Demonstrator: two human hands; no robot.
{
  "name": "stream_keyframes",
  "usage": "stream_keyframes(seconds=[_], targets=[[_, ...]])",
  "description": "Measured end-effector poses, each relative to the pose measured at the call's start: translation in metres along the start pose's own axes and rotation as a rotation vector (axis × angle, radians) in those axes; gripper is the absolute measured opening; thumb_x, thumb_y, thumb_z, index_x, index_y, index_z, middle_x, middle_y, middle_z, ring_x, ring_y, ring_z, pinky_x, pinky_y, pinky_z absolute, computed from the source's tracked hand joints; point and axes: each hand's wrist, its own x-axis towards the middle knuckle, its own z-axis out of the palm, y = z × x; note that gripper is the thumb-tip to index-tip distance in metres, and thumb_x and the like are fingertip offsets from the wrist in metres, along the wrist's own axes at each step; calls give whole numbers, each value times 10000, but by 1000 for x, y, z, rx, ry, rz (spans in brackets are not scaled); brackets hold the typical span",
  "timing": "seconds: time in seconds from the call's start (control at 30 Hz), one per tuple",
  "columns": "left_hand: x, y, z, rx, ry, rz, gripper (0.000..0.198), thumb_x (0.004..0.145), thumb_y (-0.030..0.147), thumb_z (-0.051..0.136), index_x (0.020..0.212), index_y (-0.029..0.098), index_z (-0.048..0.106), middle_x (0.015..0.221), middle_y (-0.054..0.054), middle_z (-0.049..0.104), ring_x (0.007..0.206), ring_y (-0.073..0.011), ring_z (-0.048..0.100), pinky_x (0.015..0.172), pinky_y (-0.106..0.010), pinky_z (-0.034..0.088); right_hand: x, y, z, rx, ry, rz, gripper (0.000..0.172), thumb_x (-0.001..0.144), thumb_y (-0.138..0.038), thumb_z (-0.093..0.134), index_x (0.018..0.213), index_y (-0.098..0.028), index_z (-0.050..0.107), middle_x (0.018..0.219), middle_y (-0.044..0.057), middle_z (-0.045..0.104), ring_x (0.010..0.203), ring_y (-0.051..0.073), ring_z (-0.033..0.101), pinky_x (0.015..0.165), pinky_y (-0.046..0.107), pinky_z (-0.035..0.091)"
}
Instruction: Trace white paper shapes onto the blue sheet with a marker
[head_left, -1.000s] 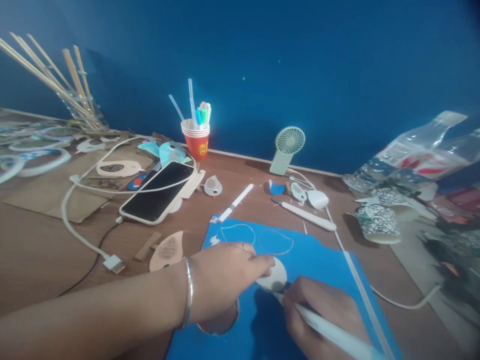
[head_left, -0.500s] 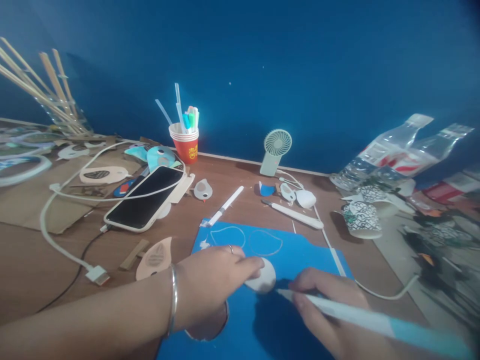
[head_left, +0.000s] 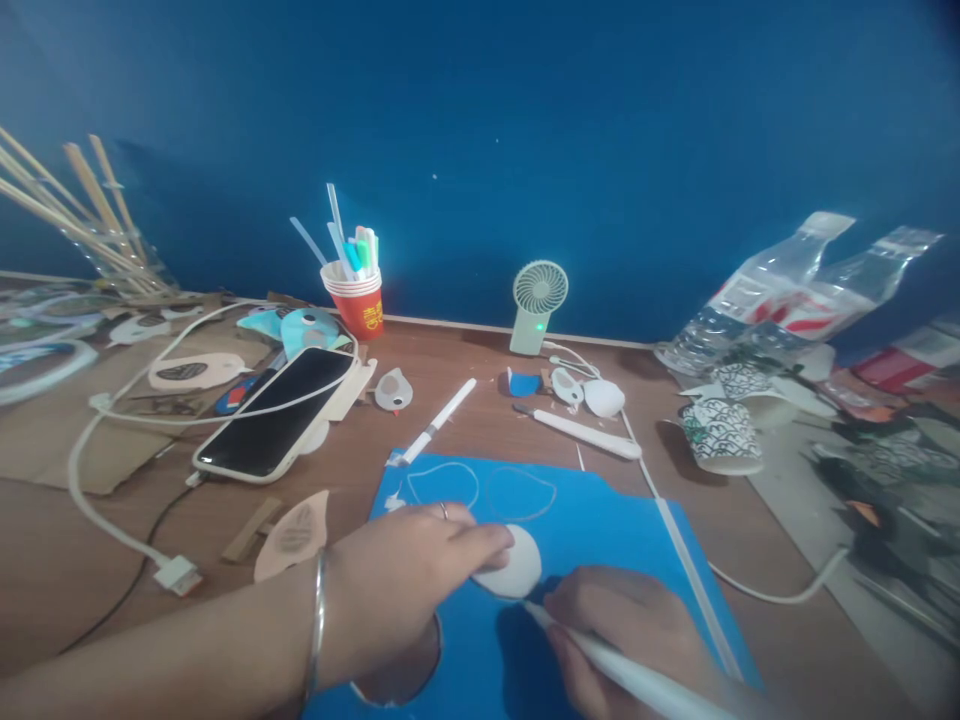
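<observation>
My left hand [head_left: 424, 560], wearing a bangle and a ring, holds a rounded white cutout [head_left: 517, 565] down on a blue sheet [head_left: 615, 530]. Its thumb lies over the cutout's left part, and the other fingertips are partly hidden. A white pen [head_left: 637, 680] is gripped in my right hand [head_left: 622, 630], its tip touching or nearly touching the cutout's lower edge. Two pale leaf-like or bird-like outlines [head_left: 523, 492] are drawn near the sheet's top. Below my left wrist, a dark rounded opening or piece [head_left: 405, 668] shows at the sheet's left edge.
Behind the sheet lie a craft knife [head_left: 585, 432], another white pen [head_left: 441, 418] and small paper birds [head_left: 393, 390]. A handheld fan [head_left: 538, 300] stands by the wall. Left are a phone [head_left: 274, 420] and a white cable [head_left: 97, 500]; right, a patterned paper cup [head_left: 721, 437] and plastic bottles [head_left: 757, 290].
My right hand has moved the pen tip left and down, from beside the cutout's right edge to its lower edge. My left hand stays on the cutout. The view has shifted slightly.
</observation>
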Motion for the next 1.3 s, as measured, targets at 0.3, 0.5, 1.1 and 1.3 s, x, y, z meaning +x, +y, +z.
stream_keyframes(seconds=[0.3, 0.5, 1.1, 1.3], targets=[[1, -3, 0, -46, 18, 74, 574, 616, -6, 391, 1113, 272, 459, 1004, -9, 559, 929, -175, 523, 757, -266, 398, -5, 2, -9, -39, -24, 142, 169, 781, -179, 439, 628, -191, 509, 502, -26, 502, 448, 84, 483, 456, 181, 336], [1, 2, -3, -10, 23, 41, 594, 583, -22, 399, 1097, 269, 465, 1003, -11, 560, 936, -184, 525, 744, -270, 404, -1, 3, -3, -1, -56, 90, 158, 776, -187, 423, 636, -193, 497, 512, -19, 520, 445, 88, 487, 453, 187, 334], [-1, -3, 2, 12, 4, 49, 682, 512, -19, 414, 1125, 279, 429, 1034, -24, 535, 957, -190, 509, 797, -296, 411, 9, 7, -21, 329, -164, 482, 164, 753, -208, 473, 608, -179, 546, 545, -29, 571, 501, 89, 517, 468, 169, 367], [-1, -2, 1, 32, 28, 67, 654, 553, -35, 399, 1114, 299, 425, 1005, 2, 544, 919, -162, 517, 771, -255, 408, 12, 6, -21, 298, -148, 521, 182, 751, -225, 470, 586, -179, 530, 521, -30, 549, 479, 93, 491, 449, 176, 357]])
